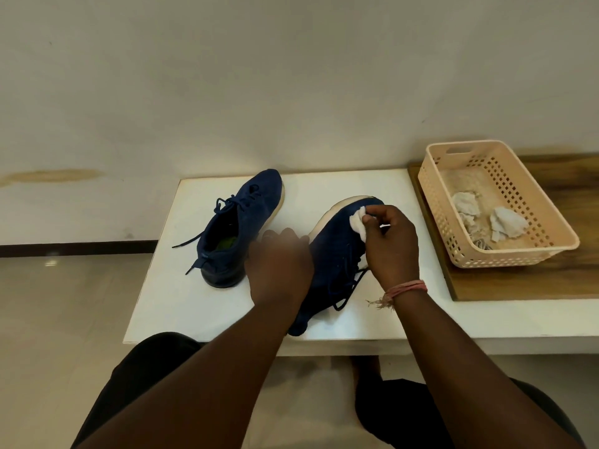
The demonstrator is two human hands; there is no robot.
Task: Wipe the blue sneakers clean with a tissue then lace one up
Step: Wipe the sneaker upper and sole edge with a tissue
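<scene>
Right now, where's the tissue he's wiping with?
In the head view, the tissue is pinched in the right hand, pressed on the toe of the tilted sneaker, left of the basket.

There is just one view, from the person's head, looking forward and steeply down over both forearms onto the white table (201, 306) close below. Its wide angle also takes in the wall behind, the floor at left and the person's knees at the bottom edge
</scene>
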